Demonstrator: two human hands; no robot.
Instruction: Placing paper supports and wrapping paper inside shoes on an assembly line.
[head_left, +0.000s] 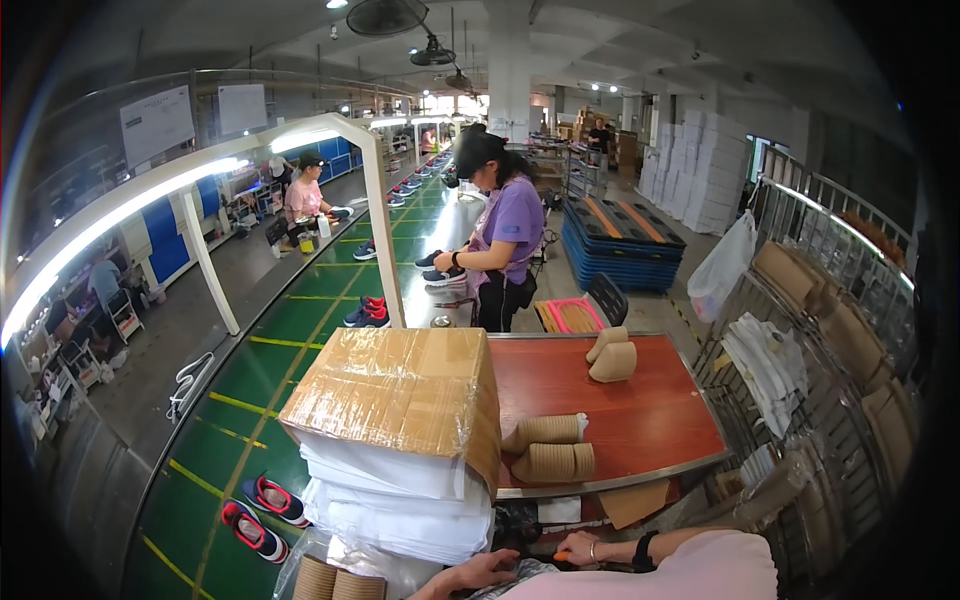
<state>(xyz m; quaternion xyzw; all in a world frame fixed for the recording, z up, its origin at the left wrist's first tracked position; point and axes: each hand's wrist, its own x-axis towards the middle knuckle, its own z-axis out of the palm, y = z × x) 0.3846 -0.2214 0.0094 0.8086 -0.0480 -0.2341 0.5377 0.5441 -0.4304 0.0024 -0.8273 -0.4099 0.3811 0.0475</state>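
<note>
1. Left hand [483, 572] low at the bottom edge, fingers curled loosely over a dark patterned piece of cloth [515, 578]; whether actually gripping it, cannot tell.
2. Right hand [580, 551] just right of the left one, wrist with a bracelet and a dark band, grip closed around a small orange-tipped tool [561, 556]; most of the tool hidden by the fingers.
3. Both hands below the front edge of the red tabletop [640, 400], close together, near the body in a pink sleeve.
4. Directly above the left hand: a stack of white sheets in plastic [395, 500], topped by a taped cardboard box [395, 385].
5. On the tabletop, right of the box: two bundles of tan paper pieces [550, 448], and two more tan shapes [612, 355] near the far edge.
6. Left of the stack: green conveyor belt [250, 400] with a pair of dark and red shoes [262, 513] near the front and more pairs farther along.
7. Beyond the tabletop: a person in a purple shirt [505, 240] handling a shoe at the belt.
8. To the right: wire racks with brown and white paper goods [820, 330].
</note>
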